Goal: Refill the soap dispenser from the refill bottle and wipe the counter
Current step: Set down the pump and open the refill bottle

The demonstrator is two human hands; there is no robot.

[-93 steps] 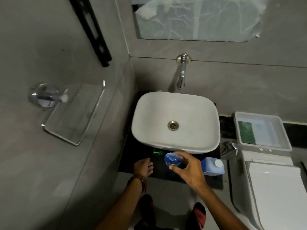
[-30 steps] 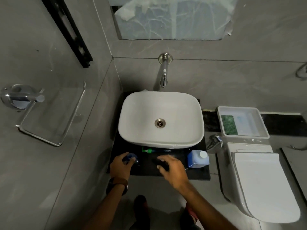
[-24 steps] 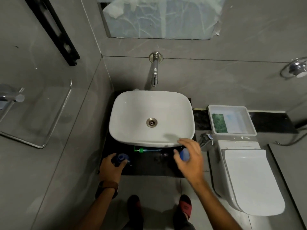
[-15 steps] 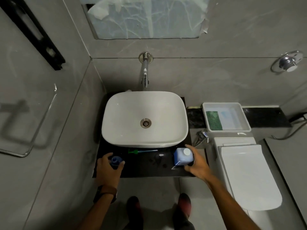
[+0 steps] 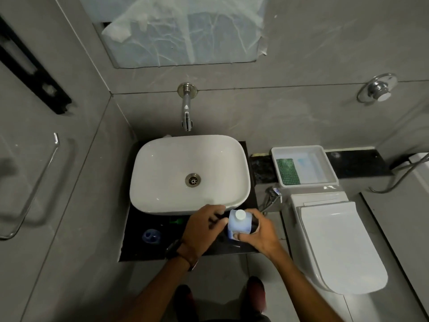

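The person stands at a black counter with both arms reaching forward over its front edge. The right hand is wrapped around a pale blue refill bottle with a white cap, thumb across its near face and fingers curled round the far side, holding it upright just above the counter's right end, close to the front rim of the white basin. The left hand is right beside the bottle on its left, fingers bent toward it and fingertips at or near its side; whether they actually grip it I cannot tell from here. A dark watch band sits on that left wrist. Well to the left on the counter stands the blue soap dispenser, apart from both hands, its top seen from above. A small green item lies under the basin's front edge, between the dispenser and the left hand. A chrome tap juts from the grey wall above the basin. To the right, a white tray holding a green pad sits behind a white toilet with its lid down.
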